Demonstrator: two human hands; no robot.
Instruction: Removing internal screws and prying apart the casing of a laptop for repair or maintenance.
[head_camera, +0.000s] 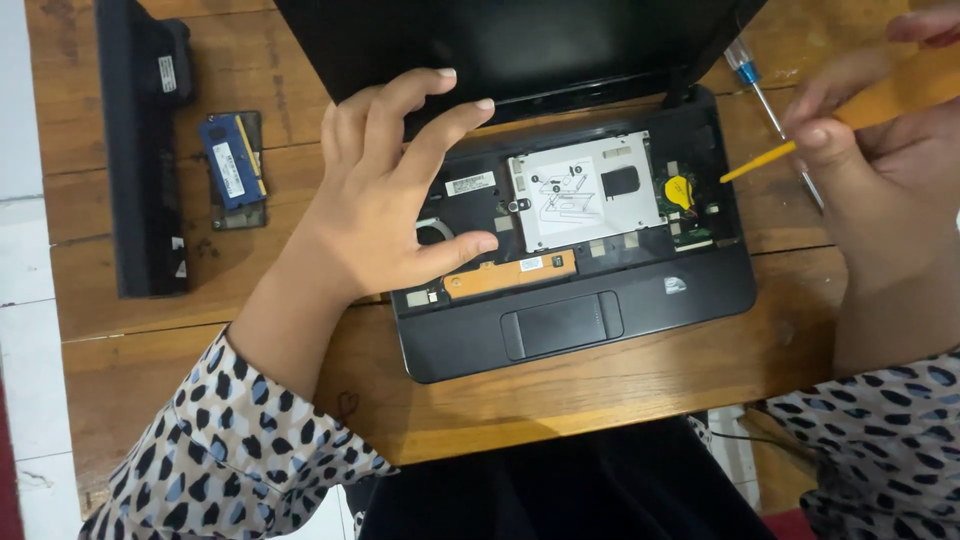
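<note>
On a worn brown wooden table (620, 400) lay a small black laptop with its keyboard removed (600, 320), a silver metal drive cover (580, 190) showing inside. The left hand (385, 200) rested spread and empty over the laptop's left half, holding nothing. The right hand (865, 150) pinched a thin yellow plastic stick (758, 162), its tip just beside the round yellow coin battery (680, 190) at the laptop's right edge.
</note>
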